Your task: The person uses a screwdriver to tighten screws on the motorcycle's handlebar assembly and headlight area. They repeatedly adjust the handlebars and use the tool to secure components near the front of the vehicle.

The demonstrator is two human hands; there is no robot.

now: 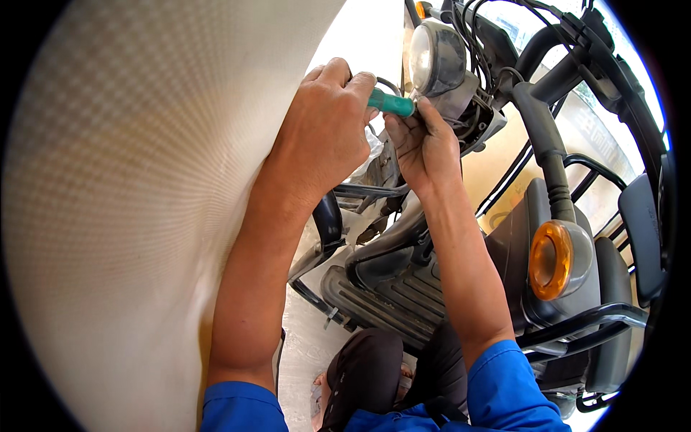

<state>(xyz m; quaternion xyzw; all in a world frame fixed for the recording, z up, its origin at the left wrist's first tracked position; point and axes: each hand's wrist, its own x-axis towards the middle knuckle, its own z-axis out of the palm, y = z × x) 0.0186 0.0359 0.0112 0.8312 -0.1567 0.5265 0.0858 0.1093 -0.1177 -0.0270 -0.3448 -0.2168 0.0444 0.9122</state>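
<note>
My left hand is closed around a green handle that looks like a screwdriver's; its shaft does not show. Close to the handle's right end is my right hand, thumb up and fingers curled in. Whatever sits between those fingertips is too small or hidden to name. Both hands are just below and left of a round headlight on the front of an electric tricycle or scooter. Loose wires hang out of the housing beside my right hand.
A large pale panel takes up the left side, close to my left arm. At right are the handlebar, an orange turn signal and a dark seat. A ribbed footboard lies below my hands, above my knees.
</note>
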